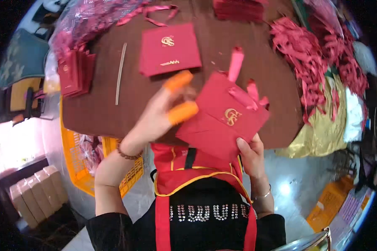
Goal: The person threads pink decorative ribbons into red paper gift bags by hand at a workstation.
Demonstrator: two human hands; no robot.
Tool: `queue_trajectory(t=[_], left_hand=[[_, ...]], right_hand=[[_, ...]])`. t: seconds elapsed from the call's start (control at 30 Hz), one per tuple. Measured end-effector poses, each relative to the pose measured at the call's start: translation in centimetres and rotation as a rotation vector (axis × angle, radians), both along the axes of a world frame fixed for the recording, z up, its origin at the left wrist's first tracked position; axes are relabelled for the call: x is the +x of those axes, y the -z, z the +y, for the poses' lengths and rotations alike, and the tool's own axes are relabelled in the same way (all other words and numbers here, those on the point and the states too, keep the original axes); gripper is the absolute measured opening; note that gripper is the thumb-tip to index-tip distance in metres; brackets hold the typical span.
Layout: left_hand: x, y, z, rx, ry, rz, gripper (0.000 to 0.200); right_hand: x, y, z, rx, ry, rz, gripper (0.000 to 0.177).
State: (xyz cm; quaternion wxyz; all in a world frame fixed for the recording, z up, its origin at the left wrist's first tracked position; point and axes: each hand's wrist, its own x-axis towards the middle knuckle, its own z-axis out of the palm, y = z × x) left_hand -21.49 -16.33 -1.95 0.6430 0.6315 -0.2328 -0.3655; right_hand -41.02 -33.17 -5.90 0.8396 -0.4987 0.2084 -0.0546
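My right hand (252, 155) grips a dark red paper gift bag (213, 121) by its near right corner, thumb on top. The bag is tilted and has a gold monogram on its face. Pink ribbon (244, 98) loops out from its upper side. Close to the bag's left edge is my left hand (165, 102), with orange finger cots on the thumb and a finger. Its fingers are spread and slightly blurred, and I see nothing between them. Beyond it, several flat red bags (171, 48) lie stacked on the brown table (100, 113).
A thin stick (120, 74) lies on the table's left, near standing red bags (75, 73). Heaps of red ribbon (299, 62) hang over the right edge above a gold sack (322, 138). An orange crate (73, 167) stands below left; another red stack (238, 10) sits at the back.
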Motion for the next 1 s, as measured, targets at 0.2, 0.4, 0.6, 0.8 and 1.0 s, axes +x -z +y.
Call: queue_trajectory(t=[0.2,0.4,0.6,0.8,1.0], left_hand=[[0.8,-3.5,3.7,0.102,0.046,0.028,0.052],[7.6,-8.5,16.5,0.511,-0.543,-0.465,0.055],[17.5,-7.5,21.1,0.825,-0.752,-1.228,0.043],[22.1,-1.2,16.3,1.353,-0.637,-1.147,0.041],[19.3,-0.2,8.3,0.601,-0.52,-1.243,0.041]], right_hand=[[2.0,0.0,-0.6,-0.134,-0.122,-0.02,0.03],[4.2,2.5,-1.5,-0.405,-0.191,0.062,0.02],[4.9,2.8,-1.3,-0.521,-0.2,0.152,0.017],[4.4,2.5,-0.7,-0.711,-0.144,0.115,0.013],[4.7,1.9,-0.8,-0.703,-0.156,0.08,0.016]])
